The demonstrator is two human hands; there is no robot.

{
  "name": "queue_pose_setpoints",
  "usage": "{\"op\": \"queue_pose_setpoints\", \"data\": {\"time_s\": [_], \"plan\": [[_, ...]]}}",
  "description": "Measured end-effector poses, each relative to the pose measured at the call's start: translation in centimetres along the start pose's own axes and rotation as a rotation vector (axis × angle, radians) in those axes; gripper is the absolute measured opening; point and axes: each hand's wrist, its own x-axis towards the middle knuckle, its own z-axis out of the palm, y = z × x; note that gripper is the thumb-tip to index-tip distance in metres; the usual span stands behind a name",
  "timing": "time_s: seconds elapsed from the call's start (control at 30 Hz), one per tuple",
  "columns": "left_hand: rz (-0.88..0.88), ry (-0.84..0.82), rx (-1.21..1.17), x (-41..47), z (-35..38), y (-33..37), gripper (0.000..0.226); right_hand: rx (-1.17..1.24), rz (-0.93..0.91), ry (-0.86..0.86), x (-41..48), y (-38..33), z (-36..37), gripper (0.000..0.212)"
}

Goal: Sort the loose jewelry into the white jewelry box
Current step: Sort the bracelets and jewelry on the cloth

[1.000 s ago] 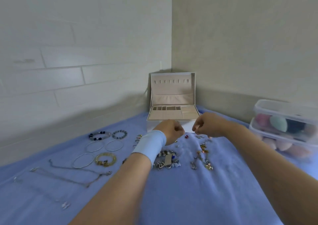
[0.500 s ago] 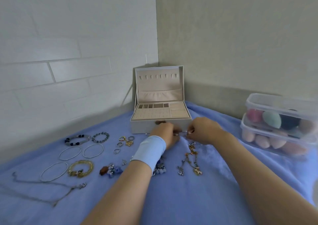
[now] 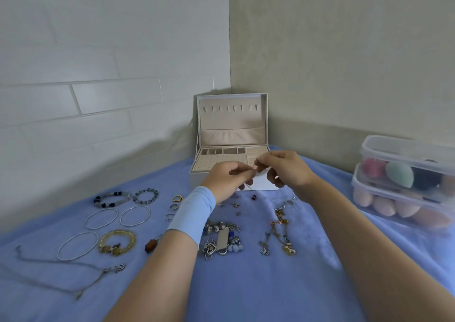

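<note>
The white jewelry box [image 3: 231, 125] stands open in the far corner, lid upright, beige compartments showing. In front of it my left hand [image 3: 227, 177] and my right hand [image 3: 283, 168] are raised, fingertips meeting and pinching one tiny piece of jewelry [image 3: 254, 170], too small to identify. Loose jewelry lies on the blue cloth [image 3: 246, 284]: beaded bracelets [image 3: 112, 198], thin bangles [image 3: 135, 215], a yellow bracelet [image 3: 117, 241], rings [image 3: 173, 207], a heap of charms [image 3: 221, 240], a charm chain [image 3: 279, 233] and a silver necklace [image 3: 73, 270].
Two stacked clear plastic tubs [image 3: 406, 181] of coloured makeup sponges stand at the right edge. A white brick wall [image 3: 98, 75] on the left and a beige wall [image 3: 344, 51] meet behind the box. A light blue band [image 3: 190, 213] wraps my left wrist.
Both hands have risen from the cloth to the box's front edge, still pinching together. The view has shifted, so the box sits higher and more central.
</note>
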Motion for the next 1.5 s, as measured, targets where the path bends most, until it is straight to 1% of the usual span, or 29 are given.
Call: {"op": "queue_pose_setpoints", "data": {"time_s": [0.13, 0.23, 0.3, 0.37, 0.43, 0.5, 0.53, 0.6, 0.7, 0.77, 0.83, 0.87, 0.9, 0.93, 1.0, 1.1, 1.17, 1.23, 1.33, 1.43, 1.5], "plan": [[0.005, -0.057, -0.059, -0.3, -1.4, 0.9, 0.015, 0.190, 0.077, -0.029, 0.6, -0.5, 0.9, 0.028], [-0.034, -0.096, -0.090, -0.6, -2.4, 1.1, 0.017, 0.309, 0.111, -0.063, 0.5, 0.0, 1.4, 0.027], [-0.067, -0.115, -0.017, -0.6, -3.0, 1.0, 0.018, 0.344, 0.117, -0.080, 0.3, 0.6, 1.8, 0.027], [-0.085, -0.125, 0.063, -0.4, -3.4, 0.9, 0.018, 0.327, 0.111, -0.089, 0.2, 1.0, 2.2, 0.028], [-0.074, -0.106, 0.141, -0.2, -3.7, 1.0, 0.017, 0.340, 0.106, -0.101, 0.3, 1.4, 2.4, 0.031], [-0.040, -0.063, 0.179, -0.1, -3.8, 1.2, 0.015, 0.423, 0.129, -0.119, 0.4, 1.6, 2.5, 0.032], [-0.025, -0.049, 0.156, -0.1, -3.8, 1.3, 0.016, 0.479, 0.147, -0.125, 0.4, 1.7, 2.5, 0.031], [-0.011, -0.047, 0.029, 0.0, -3.6, 1.7, 0.020, 0.527, 0.178, -0.119, 0.4, 1.7, 2.5, 0.030], [-0.085, -0.046, -0.281, 0.0, -3.4, 2.3, 0.022, 0.410, 0.180, -0.118, 0.3, 1.8, 2.3, 0.029], [-0.123, -0.003, -0.387, 0.0, -3.5, 2.5, 0.024, 0.318, 0.145, -0.134, 0.2, 2.0, 2.0, 0.026], [-0.124, 0.061, -0.385, 0.1, -4.0, 2.6, 0.024, 0.229, 0.106, -0.141, 0.2, 2.2, 1.8, 0.016], [-0.111, 0.095, -0.352, 0.1, -4.3, 2.6, 0.024, 0.178, 0.092, -0.146, 0.1, 2.2, 1.8, 0.008], [-0.089, 0.122, -0.299, 0.1, -4.6, 2.7, 0.022, 0.121, 0.086, -0.152, 0.1, 2.2, 1.9, 0.007], [-0.061, 0.139, -0.237, 0.0, -4.9, 2.8, 0.021, 0.059, 0.086, -0.165, 0.0, 2.2, 2.1, 0.012], [-0.003, 0.161, -0.148, -0.1, -5.5, 3.0, 0.019, -0.083, 0.086, -0.199, -0.2, 2.1, 2.4, 0.015], [0.076, 0.223, -0.136, -0.3, -6.2, 3.7, 0.019, -0.218, 0.079, -0.277, -0.5, 1.9, 2.8, 0.016], [0.089, 0.252, -0.195, -0.2, -6.7, 3.9, 0.019, -0.252, 0.088, -0.316, -0.6, 1.8, 2.9, 0.017], [0.042, 0.241, -0.332, -0.1, -6.9, 3.9, 0.022, -0.268, 0.088, -0.324, -0.6, 1.7, 2.9, 0.018], [-0.075, 0.213, -0.522, 0.0, -6.8, 3.8, 0.025, -0.231, 0.067, -0.279, -0.6, 1.5, 2.7, 0.022], [-0.114, 0.119, -0.538, -0.4, -6.6, 4.0, 0.026, -0.197, 0.043, -0.264, -0.5, 1.2, 3.0, 0.026], [-0.087, 0.046, -0.477, -0.5, -6.4, 4.4, 0.024, -0.211, 0.012, -0.239, -0.3, 0.9, 3.5, 0.018]]}}
